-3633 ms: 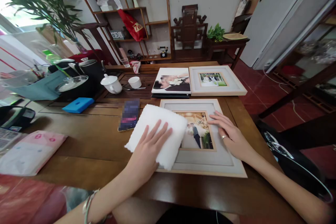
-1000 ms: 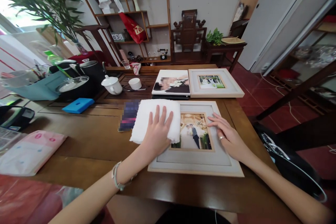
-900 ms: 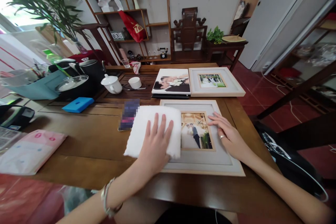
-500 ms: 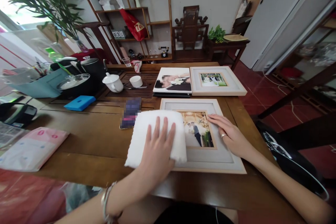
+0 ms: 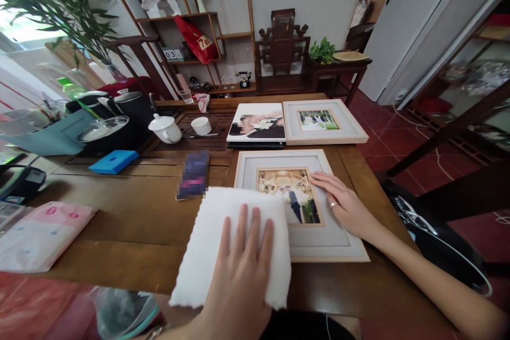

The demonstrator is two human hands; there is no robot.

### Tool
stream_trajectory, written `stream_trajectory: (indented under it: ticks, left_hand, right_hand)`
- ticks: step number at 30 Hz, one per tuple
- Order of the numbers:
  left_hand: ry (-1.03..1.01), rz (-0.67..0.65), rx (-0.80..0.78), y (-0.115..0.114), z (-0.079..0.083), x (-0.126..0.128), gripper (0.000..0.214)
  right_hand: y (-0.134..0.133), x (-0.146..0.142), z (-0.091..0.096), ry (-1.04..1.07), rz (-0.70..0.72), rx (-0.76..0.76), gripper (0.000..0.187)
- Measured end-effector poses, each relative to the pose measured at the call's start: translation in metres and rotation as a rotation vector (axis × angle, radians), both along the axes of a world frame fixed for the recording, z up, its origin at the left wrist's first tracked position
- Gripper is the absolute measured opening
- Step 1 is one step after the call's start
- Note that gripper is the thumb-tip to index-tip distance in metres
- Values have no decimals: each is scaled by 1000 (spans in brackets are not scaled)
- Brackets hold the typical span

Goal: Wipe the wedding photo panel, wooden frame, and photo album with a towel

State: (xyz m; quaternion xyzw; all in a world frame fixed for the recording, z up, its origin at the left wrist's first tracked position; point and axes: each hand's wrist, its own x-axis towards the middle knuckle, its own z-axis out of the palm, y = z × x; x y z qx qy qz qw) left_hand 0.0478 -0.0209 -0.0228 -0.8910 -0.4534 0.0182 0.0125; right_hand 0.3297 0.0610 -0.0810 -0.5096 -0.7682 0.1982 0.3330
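My left hand (image 5: 243,265) lies flat with fingers spread on a white cloth (image 5: 191,260), which may be a thick wipe. The cloth covers the lower left corner of a pale picture frame (image 5: 330,234) and hangs over onto the wooden table. Inside the frame is a photo (image 5: 295,202) of a couple, its lower left part under the cloth. My right hand (image 5: 346,204), a ring on one finger, rests with outstretched fingers on the frame's right side, fingertips at the photo's edge.
Behind lie a second framed photo (image 5: 346,130) and a photo panel (image 5: 257,122) on a dark item. A pixelated phone-like object (image 5: 193,175), a blue box (image 5: 113,162), a white lidded cup (image 5: 165,128), a small white cup (image 5: 201,126) and a tissue pack (image 5: 43,234) are on the table (image 5: 131,218).
My left hand has slid the cloth toward me, uncovering more of the photo and the frame's left side. My right hand stays on the frame. The view has shifted slightly.
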Motion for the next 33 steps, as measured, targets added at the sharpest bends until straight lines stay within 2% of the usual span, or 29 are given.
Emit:
stream_trajectory:
  ticks: [2,4,7,12,15,17,19,23,25,27,30,33]
  left_hand:
    - [-23,-27,1,-4,-3,1,99]
    - [-5,6,-6,7,-1,7,99]
    - [74,97,-28,48,9,20,97]
    - [92,239,68,128,19,33,89]
    - [77,256,89,151,17,41,87]
    - [85,232,66,148,14,46,87]
    - [123,169,32,130,14,50,90]
    - [264,-18,-43,65,19,48,91]
    - [252,-114,-50,33,21,44,84]
    - [211,-167,-28,14,21,42,80]
    - [193,-126,49,15,13,47,81]
    - [212,3,120,49,3,60,83]
  right_hand:
    - [-1,0,1,-2,-3,-9,60]
    - [-1,0,1,-5,-7,-16,59]
    - [-2,0,2,-10,-4,-15,59]
    - [0,1,0,0,18,5,58]
    - [0,1,0,15,13,17,58]
    - [0,0,0,21,8,22,57]
    - [0,0,0,26,7,25,57]
    - [0,-1,0,27,8,21,56]
    - [0,-1,0,16,8,14,54]
    - [0,-1,1,8,4,10,52]
    - [0,-2,1,7,-3,12,51]
    - [0,-2,2,5,2,18,52]
